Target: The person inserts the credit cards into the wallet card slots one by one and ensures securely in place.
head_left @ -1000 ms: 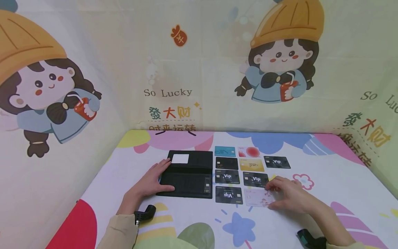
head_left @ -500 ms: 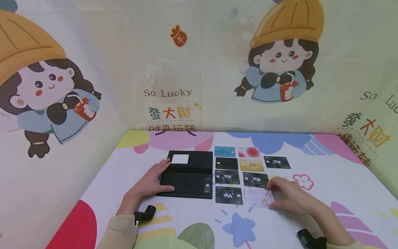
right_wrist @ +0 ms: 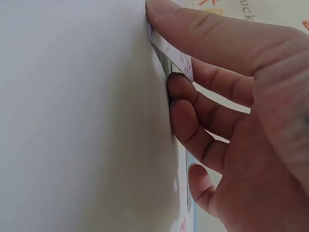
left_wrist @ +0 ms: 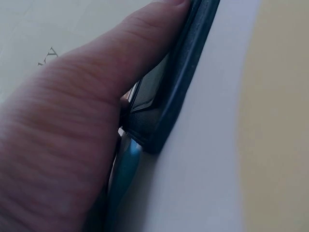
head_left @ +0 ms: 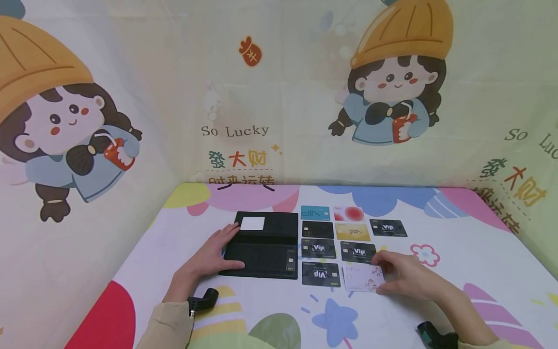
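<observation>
A black card wallet (head_left: 261, 259) lies unfolded on the table, with a white patch on its upper panel and a dark card showing at the lower panel's right edge. My left hand (head_left: 211, 254) rests on the wallet's left side, fingers stretched along the edge and thumb over the lower panel. With thumb and fingers, my right hand (head_left: 411, 278) pinches a pale pink flowered card (head_left: 363, 278) at its right end. In the right wrist view this card (right_wrist: 176, 55) is tilted, one edge raised off the table.
Left of the pink card lies a dark VIP card (head_left: 320, 274), another dark card (head_left: 358, 251) behind it. Farther back are a gold card (head_left: 353, 231), a teal card (head_left: 315, 213), a red-dotted card (head_left: 348, 213) and a black card (head_left: 388, 227). A printed backdrop (head_left: 305, 160) stands behind.
The pink card has shifted slightly and its pale face shows more plainly, with my right fingers lowered a little at its edge. My left hand and the wallet stay put.
</observation>
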{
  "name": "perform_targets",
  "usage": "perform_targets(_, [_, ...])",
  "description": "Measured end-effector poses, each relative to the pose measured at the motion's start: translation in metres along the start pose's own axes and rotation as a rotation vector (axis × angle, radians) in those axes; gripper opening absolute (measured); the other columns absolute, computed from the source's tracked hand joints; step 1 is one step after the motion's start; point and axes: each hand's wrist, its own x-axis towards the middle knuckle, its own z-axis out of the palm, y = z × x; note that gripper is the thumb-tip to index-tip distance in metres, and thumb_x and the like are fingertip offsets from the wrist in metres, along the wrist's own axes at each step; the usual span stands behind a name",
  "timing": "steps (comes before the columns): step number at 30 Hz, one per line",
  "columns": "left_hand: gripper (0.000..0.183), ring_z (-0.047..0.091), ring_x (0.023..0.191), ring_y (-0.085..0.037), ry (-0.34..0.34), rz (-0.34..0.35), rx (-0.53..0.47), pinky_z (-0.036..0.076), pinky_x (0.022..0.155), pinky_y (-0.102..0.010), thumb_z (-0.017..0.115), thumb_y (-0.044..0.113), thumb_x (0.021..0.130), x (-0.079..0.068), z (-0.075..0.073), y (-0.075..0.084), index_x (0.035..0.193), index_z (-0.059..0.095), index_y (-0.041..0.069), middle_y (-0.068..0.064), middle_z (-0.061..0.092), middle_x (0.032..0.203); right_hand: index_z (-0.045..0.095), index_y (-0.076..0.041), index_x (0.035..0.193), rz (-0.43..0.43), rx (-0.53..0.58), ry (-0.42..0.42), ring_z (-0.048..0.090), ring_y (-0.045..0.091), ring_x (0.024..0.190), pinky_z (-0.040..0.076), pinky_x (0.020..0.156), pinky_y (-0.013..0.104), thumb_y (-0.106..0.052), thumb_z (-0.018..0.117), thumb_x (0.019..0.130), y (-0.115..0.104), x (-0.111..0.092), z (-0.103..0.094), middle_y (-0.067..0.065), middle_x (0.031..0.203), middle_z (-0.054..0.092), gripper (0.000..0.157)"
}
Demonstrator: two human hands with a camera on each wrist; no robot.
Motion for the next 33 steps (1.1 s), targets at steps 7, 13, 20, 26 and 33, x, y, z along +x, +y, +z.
perform_targets(7, [0.107,0.018,0.151,-0.034,0.004,0.005,0.005,0.013,0.121,-0.058,0.081,0.06,0.075,0.0003,-0.0002,0.0,0.158,0.035,0.01,-0.01,0.026,0.165,0.065,-0.015,0.111,0.007,0.044,-0.011,0.052,0.013,0.087,0.05,0.076,0.025,-0.032,0.093,0.071,0.0006,-0.0012,-0.0015,-0.008,0.094,0.058,0.052])
perform_targets(13, [0.107,0.018,0.151,-0.034,0.004,0.014,0.007,0.012,0.121,-0.057,0.079,0.062,0.075,0.0007,0.0013,-0.0019,0.158,0.035,0.009,-0.01,0.026,0.165,0.066,-0.012,0.115,-0.017,0.072,-0.035,0.052,0.014,0.092,0.05,0.082,0.027,-0.035,0.092,0.071,0.0006,-0.0038,-0.0037,-0.007,0.101,0.059,0.057])
perform_targets(20, [0.107,0.018,0.151,-0.034,0.001,0.008,-0.002,0.012,0.121,-0.057,0.079,0.063,0.075,0.0008,0.0014,-0.0013,0.158,0.035,0.01,-0.009,0.025,0.165,0.064,-0.011,0.119,-0.024,0.075,-0.055,0.053,0.016,0.096,0.051,0.088,0.028,-0.033,0.092,0.071,0.0008,-0.0045,-0.0038,-0.006,0.109,0.06,0.06])
perform_targets(26, [0.108,0.018,0.152,-0.034,0.0,0.006,-0.003,0.012,0.121,-0.057,0.079,0.063,0.075,0.0002,0.0019,-0.0011,0.158,0.035,0.01,-0.008,0.025,0.165,0.063,-0.012,0.12,-0.03,0.083,-0.062,0.053,0.016,0.097,0.05,0.09,0.028,-0.031,0.092,0.072,0.0022,-0.0049,-0.0037,-0.005,0.111,0.06,0.059])
perform_targets(33, [0.108,0.017,0.152,-0.034,0.002,-0.006,-0.005,0.012,0.121,-0.058,0.079,0.063,0.075,0.0006,0.0025,0.0001,0.158,0.034,0.011,-0.008,0.024,0.166,0.063,-0.011,0.121,-0.052,0.068,-0.05,0.053,0.015,0.097,0.05,0.091,0.029,-0.031,0.091,0.072,0.0035,-0.006,-0.0034,-0.005,0.113,0.059,0.06])
